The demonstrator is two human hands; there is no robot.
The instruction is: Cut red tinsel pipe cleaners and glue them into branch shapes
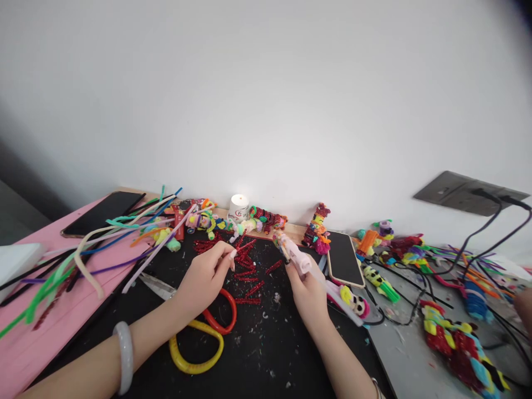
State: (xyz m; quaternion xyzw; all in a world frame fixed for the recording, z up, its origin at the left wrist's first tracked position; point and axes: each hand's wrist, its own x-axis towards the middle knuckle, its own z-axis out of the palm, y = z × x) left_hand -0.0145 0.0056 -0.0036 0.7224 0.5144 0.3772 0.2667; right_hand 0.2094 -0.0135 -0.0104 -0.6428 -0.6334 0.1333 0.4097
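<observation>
My left hand is closed in a pinch at the centre, with a short red tinsel pipe-cleaner piece at its fingertips. Wrapped in my right hand is a pale pink pipe-cleaner figure, its far end more colourful; the fingers cover part of it. Red tinsel pieces lie scattered on the black mat between and behind the hands. Below my left forearm rest scissors with one yellow and one red handle loop, blades partly hidden by the wrist.
Long pipe cleaners spread over a pink surface at left, near a dark phone. A paper cup and several finished figures line the wall. A second phone, more figures and cables are at right; another person's hand shows at the edge.
</observation>
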